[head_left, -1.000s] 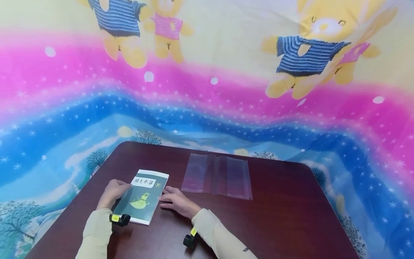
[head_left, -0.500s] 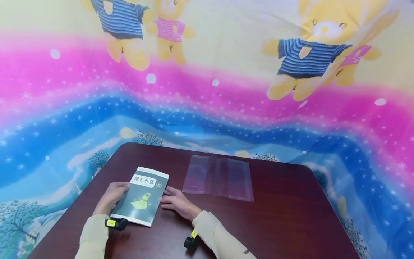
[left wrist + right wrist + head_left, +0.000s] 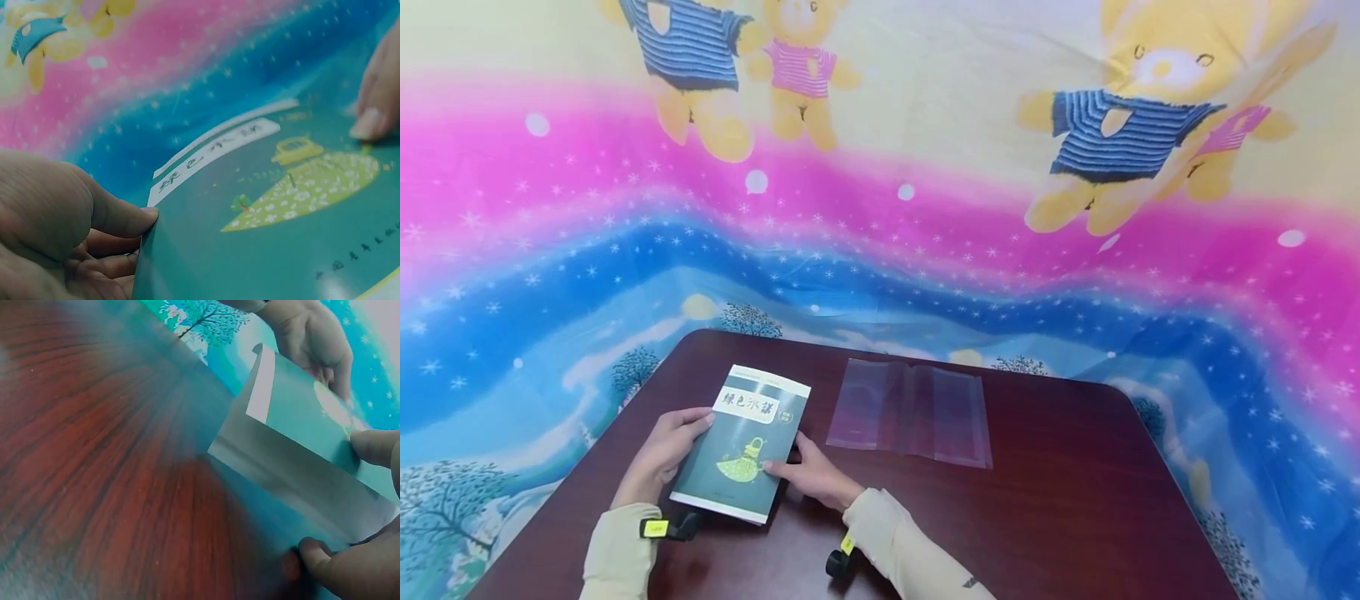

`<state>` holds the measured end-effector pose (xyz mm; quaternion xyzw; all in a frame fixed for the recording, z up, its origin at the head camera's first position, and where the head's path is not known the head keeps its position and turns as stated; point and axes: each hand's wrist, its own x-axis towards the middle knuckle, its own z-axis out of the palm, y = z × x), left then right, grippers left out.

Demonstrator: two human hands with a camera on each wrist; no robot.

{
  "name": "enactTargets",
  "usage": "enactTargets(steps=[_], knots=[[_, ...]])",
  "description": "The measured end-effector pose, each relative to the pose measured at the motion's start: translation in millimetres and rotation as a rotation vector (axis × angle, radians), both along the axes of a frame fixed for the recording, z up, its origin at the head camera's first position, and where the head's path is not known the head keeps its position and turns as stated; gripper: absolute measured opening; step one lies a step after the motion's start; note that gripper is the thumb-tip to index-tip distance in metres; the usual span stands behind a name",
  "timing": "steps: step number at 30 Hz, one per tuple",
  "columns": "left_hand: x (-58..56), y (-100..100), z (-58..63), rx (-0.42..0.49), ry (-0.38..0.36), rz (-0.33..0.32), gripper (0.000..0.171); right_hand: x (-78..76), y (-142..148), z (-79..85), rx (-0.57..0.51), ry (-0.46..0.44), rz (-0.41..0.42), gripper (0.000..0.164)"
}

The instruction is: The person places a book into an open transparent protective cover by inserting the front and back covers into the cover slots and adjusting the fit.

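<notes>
A green paperback book (image 3: 730, 433) with white bands, a white title label and a yellow-green dress picture is raised at a tilt off the table. My left hand (image 3: 662, 454) pinches its left edge; the left wrist view shows that thumb on the cover (image 3: 194, 250), with the other fingers partly hidden behind the book. From the opposite side my right hand (image 3: 820, 477) grips the book, thumb pressing on the cover near the dress picture and fingers below. The right wrist view shows the page edges (image 3: 294, 481) facing that hand.
A clear plastic book cover (image 3: 910, 412) lies spread flat on the dark red-brown table (image 3: 1037, 517), behind and to the right of the book. Beyond the table's far edge hangs a colourful cloth (image 3: 880, 250) printed with bears. Each wrist carries a small black camera.
The book has risen off the table and shifted slightly right and away. My right hand's thumb has moved from the book's right edge onto its cover. The plastic cover stays put.
</notes>
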<state>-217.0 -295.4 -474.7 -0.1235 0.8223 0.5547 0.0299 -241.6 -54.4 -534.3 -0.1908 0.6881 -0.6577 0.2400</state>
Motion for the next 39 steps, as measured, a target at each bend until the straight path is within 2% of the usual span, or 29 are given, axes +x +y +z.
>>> enactTargets(steps=[4, 9, 12, 15, 20, 30, 39], knots=[[0.8, 6.1, 8.8, 0.04, 0.009, -0.012, 0.052, -5.8, 5.3, 1.3, -0.044, -0.004, 0.005, 0.055], [-0.2, 15.7, 16.3, 0.076, 0.04, -0.028, 0.052, -13.4, 14.1, 6.2, -0.15, -0.057, 0.041, 0.05], [-1.9, 22.7, 18.6, 0.08, 0.062, -0.02, 0.051, -18.2, 19.7, 10.0, -0.185, -0.084, 0.029, 0.047], [-3.8, 30.5, 18.4, 0.096, 0.076, 0.0, 0.049, -22.3, 27.2, 12.4, -0.2, -0.072, 0.002, 0.044], [-7.0, 45.3, 14.1, 0.124, 0.082, 0.021, 0.046, -27.3, 44.5, 11.1, -0.198, -0.045, -0.029, 0.046], [-18.1, 72.6, 5.8, 0.152, 0.085, 0.009, 0.045, -32.3, 78.1, 8.6, -0.154, -0.012, -0.045, 0.049], [-37.4, 105.0, -12.6, 0.225, 0.085, -0.022, 0.042, -37.9, 118.1, 9.8, -0.087, -0.003, -0.094, 0.051]])
